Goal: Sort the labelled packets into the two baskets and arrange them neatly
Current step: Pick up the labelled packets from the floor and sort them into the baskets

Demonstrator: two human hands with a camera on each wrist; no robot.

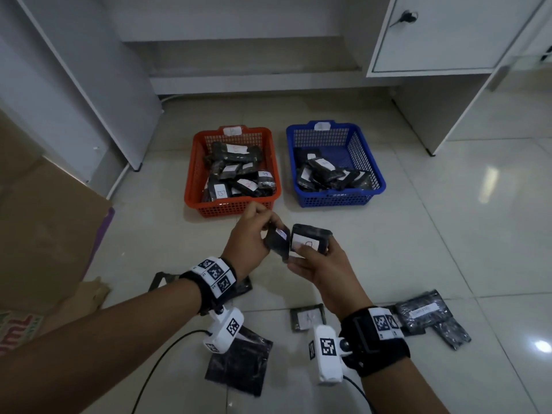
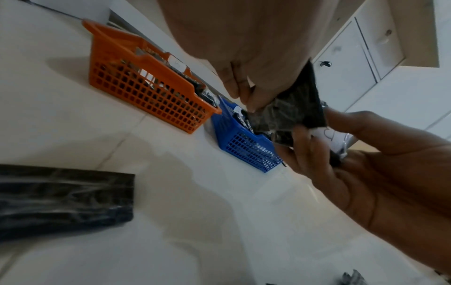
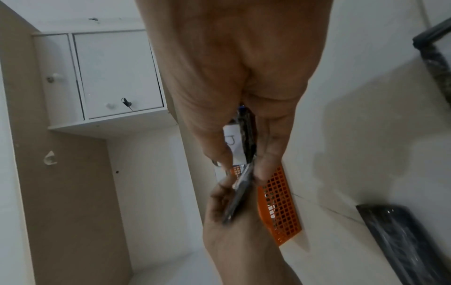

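Fingers: both sets are busy, each pinching its own dark packet, the two packets meeting edge to edge in mid-air above the floor
Left hand: thumb and fingertips curled round the left packet, held tilted, its small white label only partly in sight
Right hand: thumb pressed on the white label of the right packet, fingers wrapped behind it; a rounded red mark shows on that label, too small to read for sure
Where they hover: just in front of the orange basket, near its front wall, with the blue basket off to the right
Orange basket: piled with dark labelled packets lying at all angles, a white tag on its far rim
Blue basket: a smaller heap of packets gathered at the front, bare mesh at the back, a tag on its far rim too
Loose packets: several lie flat on the tiled floor near the wrists, a cluster by the right wrist, one between the arms, a larger dark one under the left wrist
Wrists: black straps with white coded markers and a white camera block on each
Surroundings: white cabinet with a key in its door behind the baskets, brown cardboard on the left
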